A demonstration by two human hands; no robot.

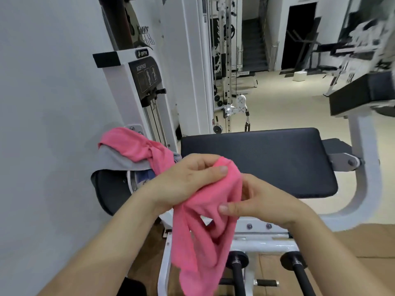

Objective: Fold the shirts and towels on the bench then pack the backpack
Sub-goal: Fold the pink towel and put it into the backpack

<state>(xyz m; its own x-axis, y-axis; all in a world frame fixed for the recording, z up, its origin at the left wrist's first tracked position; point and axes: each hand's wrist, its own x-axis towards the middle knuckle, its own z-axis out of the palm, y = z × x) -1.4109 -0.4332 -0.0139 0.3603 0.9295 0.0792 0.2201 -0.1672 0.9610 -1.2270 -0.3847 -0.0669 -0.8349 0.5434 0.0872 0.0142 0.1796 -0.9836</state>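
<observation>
Gym: white weight-stack machine (139, 99) w/ exercise diagram (147, 76), padded black bench (256, 159), cable pulley stn (241, 102) behind (plates (232, 30) racked too).

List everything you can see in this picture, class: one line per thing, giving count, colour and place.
Towel: one, pink, hanging from both hands before the bench.
Cloth: one, pink, draped on the pad at left.
Grey cloth: one, grey, under the pink cloth.
Bench: one, black pad, centre.
Frame: one, white, around the bench.
Rollers: two, black, bottom.
Box: one, white, far floor.
Hands: two, bare; left hand and right hand both grip the towel.
</observation>
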